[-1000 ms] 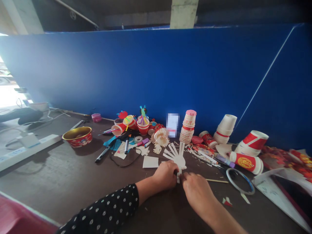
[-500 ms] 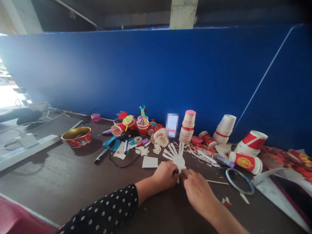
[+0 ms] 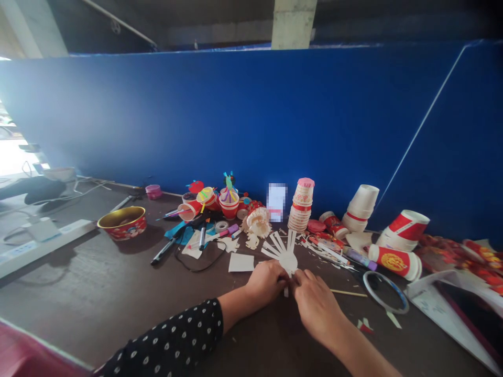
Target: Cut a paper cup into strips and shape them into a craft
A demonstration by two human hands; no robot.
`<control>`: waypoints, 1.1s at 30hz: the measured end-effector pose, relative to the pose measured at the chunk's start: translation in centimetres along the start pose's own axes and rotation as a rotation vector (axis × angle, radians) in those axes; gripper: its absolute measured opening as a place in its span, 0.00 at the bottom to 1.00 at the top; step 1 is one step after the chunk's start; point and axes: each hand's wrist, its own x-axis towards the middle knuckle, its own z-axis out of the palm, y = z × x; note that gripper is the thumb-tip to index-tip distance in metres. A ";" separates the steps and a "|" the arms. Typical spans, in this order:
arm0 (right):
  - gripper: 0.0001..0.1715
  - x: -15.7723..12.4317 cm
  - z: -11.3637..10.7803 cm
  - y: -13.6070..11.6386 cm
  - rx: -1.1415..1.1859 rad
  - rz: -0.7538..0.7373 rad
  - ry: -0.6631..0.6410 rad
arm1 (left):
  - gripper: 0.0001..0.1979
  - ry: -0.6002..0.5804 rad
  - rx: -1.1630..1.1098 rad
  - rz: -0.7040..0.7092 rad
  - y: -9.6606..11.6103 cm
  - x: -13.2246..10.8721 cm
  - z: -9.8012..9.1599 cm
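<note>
1. I have the white paper cut-out [image 3: 288, 263] on the desk [image 3: 66, 283] straight ahead of me. Its round centre sits just above where my two hands meet, narrow strips fan upward and to the left, and a thin tail drops down between my hands.
2. Its long axis runs roughly up and down in my view, from the tail to the topmost strip.
3. My left hand [image 3: 266, 283], coming out of a polka-dot sleeve [image 3: 173, 335], and my right hand [image 3: 316, 303] are about equally near it. Each grip is narrow, with the fingertips pinched at the paper's lower edge.
4. A paper square [image 3: 241, 262] lies just to the left, and a thin wooden skewer [image 3: 348, 293] lies off to the right.
5. Compared with a second ago, my right hand sits slightly higher and closer to the cut-out, while the paper has barely shifted.
</note>
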 end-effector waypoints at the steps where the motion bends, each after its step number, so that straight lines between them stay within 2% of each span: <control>1: 0.20 0.0 0.0 0.0 0.006 0.004 -0.003 | 0.09 -0.008 0.004 -0.008 0.1 0.0 0.0; 4: 0.20 0.0 0.1 0.1 0.029 0.012 0.008 | 0.08 -0.013 0.027 -0.018 0.3 0.0 -0.1; 9: 0.21 -0.2 0.5 1.0 0.114 -0.008 0.043 | 0.06 0.022 0.003 0.043 0.2 0.0 0.1; 15: 0.22 -0.5 0.4 1.7 0.157 -0.039 0.009 | 0.08 -0.008 0.025 0.035 0.6 -0.1 -0.2; 24: 0.20 -0.7 -0.8 0.5 0.063 -0.039 -0.001 | 0.08 -0.031 0.096 0.054 0.8 -0.2 -0.3; 33: 0.21 -0.9 -0.5 0.2 0.047 -0.027 0.002 | 0.07 -0.038 0.096 0.049 1.0 -0.2 -0.5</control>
